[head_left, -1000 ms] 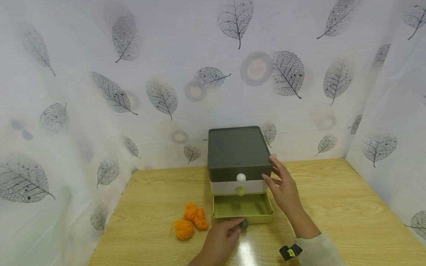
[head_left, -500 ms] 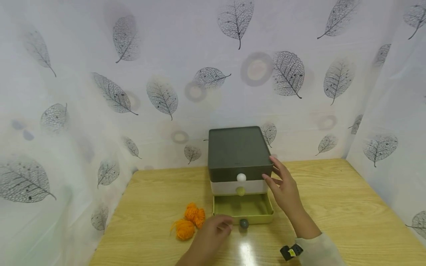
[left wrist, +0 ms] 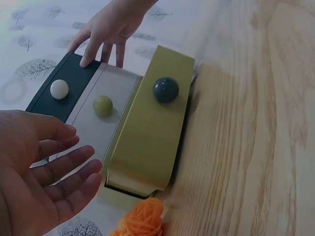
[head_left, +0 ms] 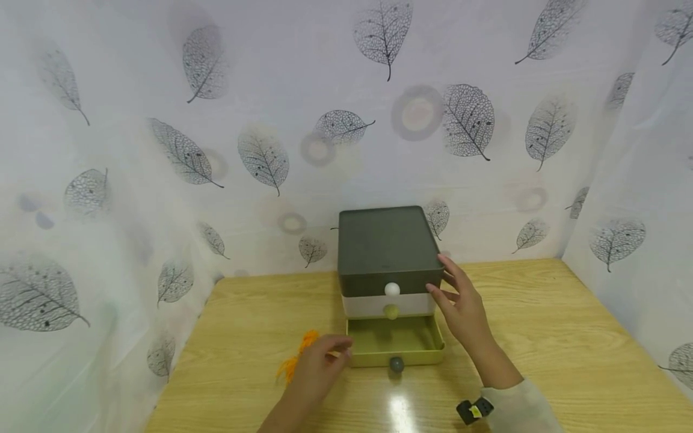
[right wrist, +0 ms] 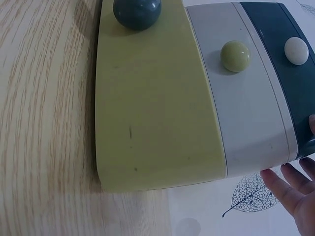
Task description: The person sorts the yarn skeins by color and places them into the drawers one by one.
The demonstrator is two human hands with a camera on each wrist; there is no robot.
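Note:
A small three-tier drawer box (head_left: 387, 240) stands on the table, dark green on top, pale grey in the middle, olive at the bottom. Its bottom drawer (head_left: 370, 359) is pulled out, showing a bare inside and a dark round knob (head_left: 396, 364). My left hand (head_left: 316, 368) hovers just left of this drawer with relaxed fingers and holds nothing. Orange yarn (head_left: 308, 340) lies behind that hand, mostly hidden; a bundle of it (left wrist: 140, 221) shows below the drawer in the left wrist view. My right hand (head_left: 467, 313) touches the box's right front corner, fingers fairly straight.
The upper drawers are shut, with a white knob (head_left: 392, 289) and an olive knob (head_left: 391, 311). A black strapped device (head_left: 473, 411) sits by the right sleeve. A leaf-printed sheet (head_left: 346, 174) hangs behind the wooden table (head_left: 254, 313).
My left hand has let go of the bottom drawer's dark knob and moved left, now covering much of the orange yarn. My right hand and the box have stayed in place.

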